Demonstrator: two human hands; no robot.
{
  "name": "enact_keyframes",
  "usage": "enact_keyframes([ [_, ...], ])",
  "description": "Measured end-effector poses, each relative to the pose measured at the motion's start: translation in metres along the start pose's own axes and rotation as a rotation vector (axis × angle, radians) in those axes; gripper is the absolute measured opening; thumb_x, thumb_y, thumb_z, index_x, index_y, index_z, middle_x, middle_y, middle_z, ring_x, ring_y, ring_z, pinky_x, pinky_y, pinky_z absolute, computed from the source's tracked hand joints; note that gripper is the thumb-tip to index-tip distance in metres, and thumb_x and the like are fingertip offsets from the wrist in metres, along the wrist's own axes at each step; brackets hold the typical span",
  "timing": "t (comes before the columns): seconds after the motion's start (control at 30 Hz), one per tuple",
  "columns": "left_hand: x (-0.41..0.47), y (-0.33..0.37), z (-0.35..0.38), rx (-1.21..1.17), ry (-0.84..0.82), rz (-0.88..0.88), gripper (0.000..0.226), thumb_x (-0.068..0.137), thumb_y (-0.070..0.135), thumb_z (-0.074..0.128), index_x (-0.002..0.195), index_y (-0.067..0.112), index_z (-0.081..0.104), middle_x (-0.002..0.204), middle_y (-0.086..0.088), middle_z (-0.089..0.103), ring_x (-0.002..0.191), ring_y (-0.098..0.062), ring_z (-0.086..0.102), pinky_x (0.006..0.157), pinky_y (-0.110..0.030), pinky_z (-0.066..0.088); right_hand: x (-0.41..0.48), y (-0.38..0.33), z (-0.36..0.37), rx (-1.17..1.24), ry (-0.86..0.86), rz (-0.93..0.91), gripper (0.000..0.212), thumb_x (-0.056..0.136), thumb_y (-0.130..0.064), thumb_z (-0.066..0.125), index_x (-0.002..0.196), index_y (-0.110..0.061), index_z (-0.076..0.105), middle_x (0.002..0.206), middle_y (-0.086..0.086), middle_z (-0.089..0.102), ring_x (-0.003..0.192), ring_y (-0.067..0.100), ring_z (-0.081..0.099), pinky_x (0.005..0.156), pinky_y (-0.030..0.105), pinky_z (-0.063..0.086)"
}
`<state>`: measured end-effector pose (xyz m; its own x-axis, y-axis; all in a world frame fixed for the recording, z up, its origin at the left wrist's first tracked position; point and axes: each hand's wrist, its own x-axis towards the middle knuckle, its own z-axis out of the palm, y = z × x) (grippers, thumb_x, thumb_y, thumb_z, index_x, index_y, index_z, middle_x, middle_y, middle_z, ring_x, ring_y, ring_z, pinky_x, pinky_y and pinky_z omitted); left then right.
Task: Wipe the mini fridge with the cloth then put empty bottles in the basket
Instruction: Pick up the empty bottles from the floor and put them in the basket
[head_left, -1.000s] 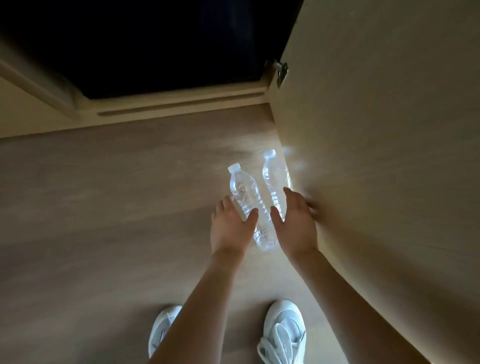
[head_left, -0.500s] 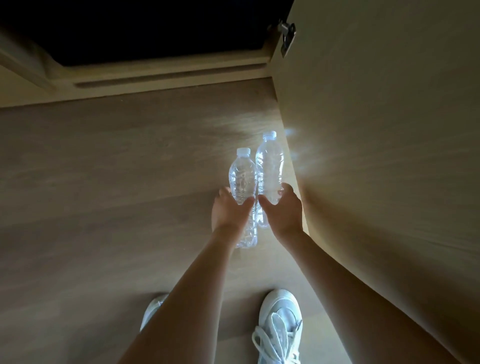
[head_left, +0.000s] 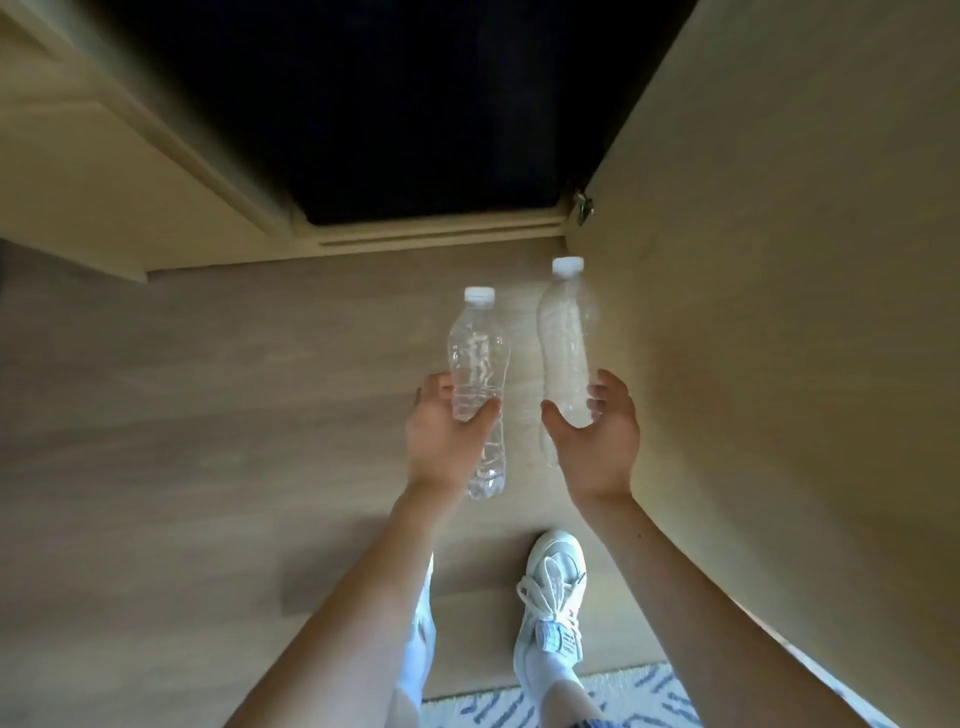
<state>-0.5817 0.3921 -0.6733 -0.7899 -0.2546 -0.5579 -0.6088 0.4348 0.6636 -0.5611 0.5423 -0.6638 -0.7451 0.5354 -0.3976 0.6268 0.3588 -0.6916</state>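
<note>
Two bottles (head_left: 477, 353) (head_left: 565, 338) side by side

Left hand (head_left: 448, 441) grips one clear bottle (head_left: 477, 358), right hand (head_left: 597, 441) another bottle (head_left: 565, 338), above wood floor (head_left: 208, 415)

I see a pale wood-plank floor (head_left: 182, 467); the person stands on it in two white laced sneakers, the right sneaker (head_left: 553, 587) in plain sight, the left sneaker (head_left: 423, 639) mostly behind a forearm; a white rug (head_left: 493, 706) with blue-grey dashes lies at the near edge, heels over it.
</note>
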Motion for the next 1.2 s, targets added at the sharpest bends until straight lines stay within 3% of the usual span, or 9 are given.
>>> enact_keyframes([
  [0.13,-0.084,0.073,-0.082,-0.132,0.004,0.046,0.046,0.076,0.032,0.084,0.115,0.022,0.06,0.106,0.007,0.07,0.092,-0.009,0.067,0.084,-0.031,0.054,-0.063,-0.097,-0.073,0.046,-0.005,0.002,0.069,0.075,-0.018,0.083,0.136,-0.007,0.051,0.118,0.002,0.05,0.099,0.011,0.05,0.084,0.012,0.034],
  [0.23,-0.163,0.14,-0.147,-0.18,0.063,0.101,0.048,0.077,0.028,0.084,0.118,0.027,0.058,0.111,0.01,0.065,0.099,-0.01,0.062,0.089,-0.029,0.05,-0.119,-0.173,-0.138,0.076,0.008,-0.022,0.058,0.072,-0.023,0.083,0.124,-0.014,0.057,0.105,-0.005,0.049,0.098,0.016,0.054,0.086,0.021,0.041],
  [0.37,-0.256,0.225,-0.227,-0.236,0.12,0.195,0.05,0.078,0.028,0.083,0.122,0.023,0.059,0.115,0.009,0.063,0.098,0.002,0.058,0.083,-0.014,0.047,-0.193,-0.262,-0.223,0.144,0.017,-0.077,0.063,0.072,-0.026,0.084,0.128,-0.021,0.055,0.114,-0.006,0.047,0.102,0.013,0.057,0.095,0.035,0.05],
  [0.47,-0.308,0.283,-0.279,-0.288,0.176,0.297,0.052,0.079,0.029,0.083,0.124,0.021,0.059,0.118,0.009,0.063,0.102,0.001,0.06,0.087,-0.018,0.05,-0.233,-0.321,-0.279,0.214,0.057,-0.189,0.06,0.071,-0.026,0.085,0.122,-0.03,0.055,0.112,-0.009,0.048,0.1,0.012,0.06,0.093,0.039,0.054],
  [0.57,-0.355,0.329,-0.323,-0.321,0.158,0.434,0.053,0.08,0.027,0.082,0.126,0.021,0.058,0.12,0.011,0.062,0.105,0.001,0.059,0.088,-0.011,0.048,-0.267,-0.374,-0.328,0.265,0.081,-0.322,0.058,0.07,-0.026,0.084,0.116,-0.04,0.051,0.11,-0.018,0.045,0.099,0.009,0.06,0.091,0.037,0.055],
  [0.7,-0.398,0.39,-0.37,-0.364,0.153,0.626,0.05,0.079,0.021,0.082,0.122,0.03,0.057,0.121,0.014,0.061,0.109,0.002,0.058,0.093,-0.014,0.047,-0.296,-0.436,-0.382,0.352,0.136,-0.455,0.06,0.071,-0.023,0.085,0.118,-0.04,0.051,0.113,-0.018,0.045,0.104,0.01,0.059,0.092,0.032,0.053],
  [0.83,-0.425,0.436,-0.41,-0.384,0.133,0.787,0.05,0.077,0.027,0.084,0.117,0.039,0.056,0.12,0.019,0.062,0.112,0.001,0.059,0.096,-0.021,0.049,-0.319,-0.473,-0.413,0.417,0.204,-0.54,0.06,0.072,-0.026,0.086,0.123,-0.029,0.055,0.114,-0.012,0.049,0.103,0.011,0.061,0.092,0.035,0.054],
  [1.0,-0.437,0.445,-0.432,-0.429,0.031,0.862,0.059,0.071,0.049,0.08,0.121,0.034,0.055,0.124,0.008,0.063,0.117,-0.016,0.062,0.103,-0.043,0.049,-0.346,-0.474,-0.421,0.502,0.245,-0.573,0.062,0.072,-0.023,0.087,0.122,-0.038,0.053,0.114,-0.017,0.049,0.104,0.01,0.063,0.087,0.028,0.055],
  [1.2,-0.442,0.422,-0.414,-0.41,-0.053,0.865,0.061,0.072,0.046,0.08,0.125,0.028,0.058,0.124,0.008,0.065,0.117,-0.015,0.062,0.104,-0.044,0.049,-0.368,-0.436,-0.422,0.521,0.339,-0.499,0.066,0.072,-0.019,0.087,0.13,-0.023,0.056,0.12,-0.008,0.051,0.107,0.008,0.06,0.083,0.01,0.05],
])
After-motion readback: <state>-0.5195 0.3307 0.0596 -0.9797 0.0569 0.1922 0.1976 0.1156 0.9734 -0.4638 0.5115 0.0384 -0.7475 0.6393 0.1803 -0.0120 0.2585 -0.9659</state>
